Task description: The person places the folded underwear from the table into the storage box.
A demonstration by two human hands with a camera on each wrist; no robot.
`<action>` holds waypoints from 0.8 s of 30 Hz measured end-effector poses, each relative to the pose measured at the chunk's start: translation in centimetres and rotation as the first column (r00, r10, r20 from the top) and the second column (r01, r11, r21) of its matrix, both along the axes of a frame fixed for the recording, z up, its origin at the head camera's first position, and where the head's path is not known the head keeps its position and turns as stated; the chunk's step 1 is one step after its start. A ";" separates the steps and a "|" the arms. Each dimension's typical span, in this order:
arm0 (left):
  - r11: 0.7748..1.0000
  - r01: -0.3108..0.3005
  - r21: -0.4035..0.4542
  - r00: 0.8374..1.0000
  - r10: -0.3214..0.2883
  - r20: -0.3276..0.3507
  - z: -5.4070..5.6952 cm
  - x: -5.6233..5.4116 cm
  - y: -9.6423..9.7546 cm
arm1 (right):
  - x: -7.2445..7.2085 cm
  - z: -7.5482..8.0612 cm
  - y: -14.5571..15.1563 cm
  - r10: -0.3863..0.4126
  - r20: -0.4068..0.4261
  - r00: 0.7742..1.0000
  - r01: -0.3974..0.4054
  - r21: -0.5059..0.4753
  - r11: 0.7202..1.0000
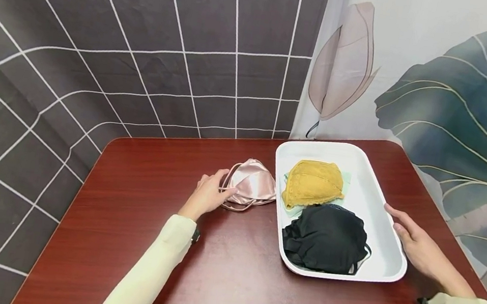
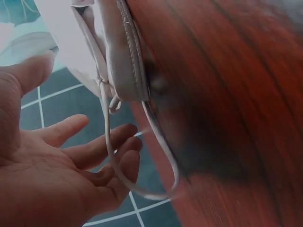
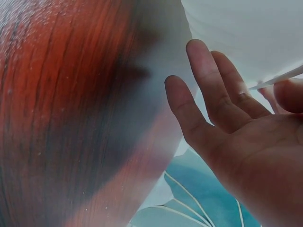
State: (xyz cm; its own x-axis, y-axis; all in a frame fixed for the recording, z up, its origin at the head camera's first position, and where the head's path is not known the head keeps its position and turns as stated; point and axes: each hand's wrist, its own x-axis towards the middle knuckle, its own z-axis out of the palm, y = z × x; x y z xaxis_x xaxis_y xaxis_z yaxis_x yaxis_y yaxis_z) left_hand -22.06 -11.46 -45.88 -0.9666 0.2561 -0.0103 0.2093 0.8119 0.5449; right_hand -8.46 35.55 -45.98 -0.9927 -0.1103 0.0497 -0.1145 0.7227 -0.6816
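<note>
A pink satin bra [image 1: 254, 181] lies folded on the table, left of a white tray [image 1: 366, 235]. My left hand [image 1: 209, 191] is at the bra's left side among its thin straps; in the left wrist view, a loop of strap [image 2: 163, 142] hangs by its loosely bent fingers, ungripped. With its fingers extended, my right hand [image 1: 418, 247] touches the tray's right rim. In the right wrist view, several fingers of that hand [image 3: 236, 123] spread beside the tray's outer wall. Inside the tray, a mustard-yellow bra [image 1: 315, 182] sits behind a black bra [image 1: 329, 238].
Pale green fabric [image 1: 347, 182] shows from under the yellow bra in the tray. The reddish-brown table [image 1: 124, 218] ends at a grey checked curtain [image 1: 197, 79] behind and left. A leaf-patterned white curtain [image 1: 397, 38] hangs at the back right.
</note>
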 end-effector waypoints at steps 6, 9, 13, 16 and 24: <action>1.000 -0.002 -0.021 0.999 0.003 0.045 -0.2 -0.7 1.2 | 0.0 0.0 -0.1 -0.003 0.006 1.000 0.003 0.004 1.000; 0.999 -0.004 -0.039 0.998 0.006 0.066 -0.4 -1.0 1.7 | -0.1 0.0 -0.2 -0.003 0.008 1.000 0.003 0.004 1.000; 0.999 0.003 -0.047 0.998 0.000 0.058 -0.5 -1.4 2.3 | -0.1 0.1 -0.1 -0.003 0.013 1.000 0.003 -0.004 1.000; 0.999 -0.003 -0.043 0.998 0.006 0.055 -0.5 -1.6 2.8 | 0.0 0.1 -0.1 -0.005 0.013 1.000 0.005 -0.007 1.000; 1.000 -0.011 -0.012 1.000 0.012 0.026 -0.7 -2.2 3.6 | 0.1 0.3 -0.2 -0.017 0.006 1.000 0.017 0.023 1.000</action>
State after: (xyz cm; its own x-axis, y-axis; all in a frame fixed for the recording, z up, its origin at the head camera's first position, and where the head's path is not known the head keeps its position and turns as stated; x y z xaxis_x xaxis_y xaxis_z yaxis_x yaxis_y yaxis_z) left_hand -24.31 -7.91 -46.59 -0.9688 0.2448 -0.0385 0.1859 0.8207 0.5403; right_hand -8.36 35.31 -45.65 -0.9947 -0.0942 0.0412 -0.0976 0.7402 -0.6653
